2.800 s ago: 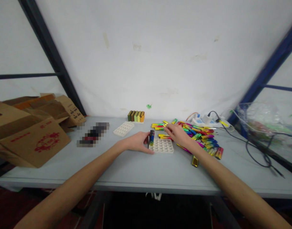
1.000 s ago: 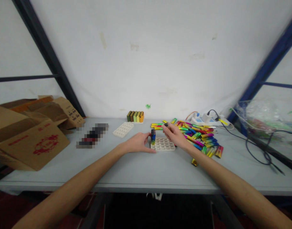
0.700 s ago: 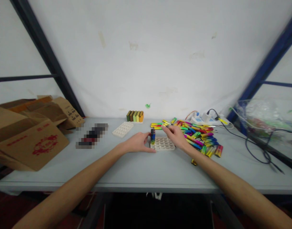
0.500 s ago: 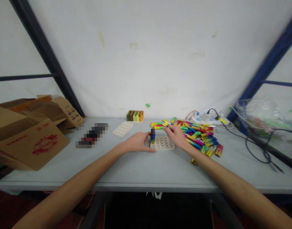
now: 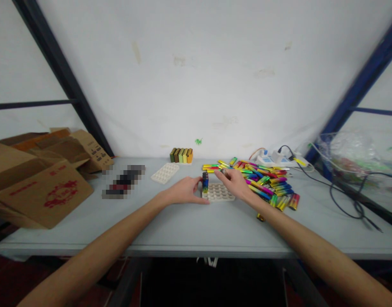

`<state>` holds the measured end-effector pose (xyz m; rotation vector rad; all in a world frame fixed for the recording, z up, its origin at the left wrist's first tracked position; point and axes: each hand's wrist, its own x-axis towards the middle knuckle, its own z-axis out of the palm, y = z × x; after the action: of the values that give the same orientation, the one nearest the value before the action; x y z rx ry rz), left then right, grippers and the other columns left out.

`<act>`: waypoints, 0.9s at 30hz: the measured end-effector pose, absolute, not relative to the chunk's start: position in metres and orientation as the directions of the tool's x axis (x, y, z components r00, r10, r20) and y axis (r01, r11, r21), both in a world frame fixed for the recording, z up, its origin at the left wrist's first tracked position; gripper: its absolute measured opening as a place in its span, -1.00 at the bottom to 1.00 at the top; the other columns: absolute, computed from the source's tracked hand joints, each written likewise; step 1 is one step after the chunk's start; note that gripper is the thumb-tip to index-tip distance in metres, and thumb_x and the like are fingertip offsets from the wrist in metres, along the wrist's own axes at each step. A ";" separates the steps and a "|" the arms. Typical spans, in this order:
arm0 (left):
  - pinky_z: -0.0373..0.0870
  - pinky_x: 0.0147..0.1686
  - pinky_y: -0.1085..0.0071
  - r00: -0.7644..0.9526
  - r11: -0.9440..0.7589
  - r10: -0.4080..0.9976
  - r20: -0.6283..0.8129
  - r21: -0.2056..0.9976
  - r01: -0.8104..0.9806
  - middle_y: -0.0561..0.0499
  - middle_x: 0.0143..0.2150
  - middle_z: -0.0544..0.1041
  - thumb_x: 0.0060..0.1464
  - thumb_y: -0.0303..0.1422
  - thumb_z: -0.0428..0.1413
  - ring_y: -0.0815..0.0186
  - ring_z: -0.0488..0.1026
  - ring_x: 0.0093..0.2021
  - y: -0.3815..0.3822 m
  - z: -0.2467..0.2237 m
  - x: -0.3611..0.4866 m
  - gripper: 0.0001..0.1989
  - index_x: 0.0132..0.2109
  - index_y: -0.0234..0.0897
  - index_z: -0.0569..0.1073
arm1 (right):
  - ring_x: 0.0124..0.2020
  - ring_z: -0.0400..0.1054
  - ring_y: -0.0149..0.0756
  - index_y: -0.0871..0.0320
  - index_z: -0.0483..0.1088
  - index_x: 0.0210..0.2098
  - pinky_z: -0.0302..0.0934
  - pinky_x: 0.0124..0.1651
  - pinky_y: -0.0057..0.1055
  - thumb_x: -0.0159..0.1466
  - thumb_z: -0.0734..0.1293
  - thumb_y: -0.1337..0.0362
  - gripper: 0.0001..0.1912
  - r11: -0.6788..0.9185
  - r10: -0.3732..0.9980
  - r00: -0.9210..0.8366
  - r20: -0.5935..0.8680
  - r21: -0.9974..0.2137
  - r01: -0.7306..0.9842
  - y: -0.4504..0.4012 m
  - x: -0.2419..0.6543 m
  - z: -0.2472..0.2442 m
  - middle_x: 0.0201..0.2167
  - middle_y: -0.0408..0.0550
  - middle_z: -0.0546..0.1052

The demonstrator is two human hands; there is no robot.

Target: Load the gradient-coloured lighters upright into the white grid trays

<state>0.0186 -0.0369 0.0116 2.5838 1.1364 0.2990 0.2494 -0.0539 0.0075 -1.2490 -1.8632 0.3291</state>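
A white tray with round holes [image 5: 219, 194] lies on the table in front of me. At its left end, blue-and-yellow shiny tubes [image 5: 205, 183] with dark tops stand upright in a row. My left hand [image 5: 184, 189] curves around that end, its thumb along the tray's front corner and its fingertips by the tubes. Over the tray's right back part, my right hand [image 5: 234, 181] is closed on a small shiny tube [image 5: 226, 172], mostly hidden by the fingers. Right of this hand lies a heap of loose shiny coloured tubes [image 5: 272, 181].
Behind stands a filled block of green and orange tubes [image 5: 181, 155], near a second holed tray [image 5: 165, 172]. Cardboard boxes [image 5: 48, 187] and a blurred-out dark object [image 5: 123, 182] are at left. A power strip [image 5: 275, 160], black cable [image 5: 346, 209] and plastic bags [image 5: 352, 149] are at right.
My right hand has shifted slightly left over the tray, and its fingers have turned around the tube. My left hand and the tray have stayed put.
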 end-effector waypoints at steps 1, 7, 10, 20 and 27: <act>0.13 -0.47 0.39 0.664 -0.641 0.745 0.067 0.351 0.683 0.05 -0.40 0.48 -0.11 0.31 0.20 0.22 0.41 -0.44 -0.037 0.012 0.019 -0.24 -0.06 -0.27 0.42 | -0.56 -0.07 -0.44 0.07 -0.01 -0.61 -0.18 -0.47 -0.39 0.34 0.12 -0.27 -0.37 0.470 0.853 -0.146 0.501 -0.614 0.634 -0.054 0.249 0.007 -0.64 -0.25 0.01; 0.12 -0.48 0.39 0.664 -0.641 0.745 0.067 0.352 0.683 0.06 -0.41 0.46 -0.12 0.31 0.20 0.24 0.40 -0.46 -0.037 0.010 0.018 -0.24 -0.06 -0.27 0.41 | -0.57 -0.04 -0.42 0.07 0.02 -0.62 -0.15 -0.47 -0.38 0.33 0.16 -0.14 -0.45 0.469 0.855 -0.156 0.495 -0.608 0.640 -0.053 0.251 0.007 -0.66 -0.24 0.06; 0.12 -0.49 0.40 0.665 -0.640 0.744 0.067 0.355 0.681 0.07 -0.41 0.46 -0.11 0.30 0.21 0.24 0.40 -0.46 -0.036 0.010 0.018 -0.25 -0.06 -0.27 0.41 | -0.58 0.01 -0.41 0.07 0.06 -0.62 -0.14 -0.47 -0.38 0.30 0.16 0.01 -0.56 0.460 0.862 -0.161 0.481 -0.605 0.650 -0.053 0.251 0.007 -0.67 -0.24 0.12; 0.14 -0.47 0.39 0.666 -0.639 0.743 0.060 0.359 0.680 0.06 -0.40 0.46 -0.11 0.31 0.20 0.23 0.41 -0.45 -0.037 0.012 0.018 -0.23 -0.04 -0.27 0.41 | -0.57 0.02 -0.40 0.07 0.04 -0.60 -0.14 -0.46 -0.38 0.32 0.18 0.11 -0.60 0.452 0.865 -0.165 0.474 -0.594 0.665 -0.053 0.250 0.007 -0.65 -0.24 0.14; 0.12 -0.49 0.39 0.666 -0.639 0.743 0.059 0.356 0.682 0.09 -0.44 0.44 -0.12 0.31 0.20 0.24 0.39 -0.47 -0.037 0.012 0.019 -0.24 -0.06 -0.26 0.41 | -0.47 0.21 -0.32 0.08 0.20 -0.37 0.02 -0.35 -0.40 0.46 0.15 -0.02 -0.63 0.508 0.814 -0.148 0.561 -0.566 0.649 -0.055 0.250 0.008 -0.51 -0.20 0.34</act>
<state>0.0187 -0.0369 0.0117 2.5799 1.1353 0.2879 0.2504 -0.0555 0.0080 -1.2113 -1.8714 0.2364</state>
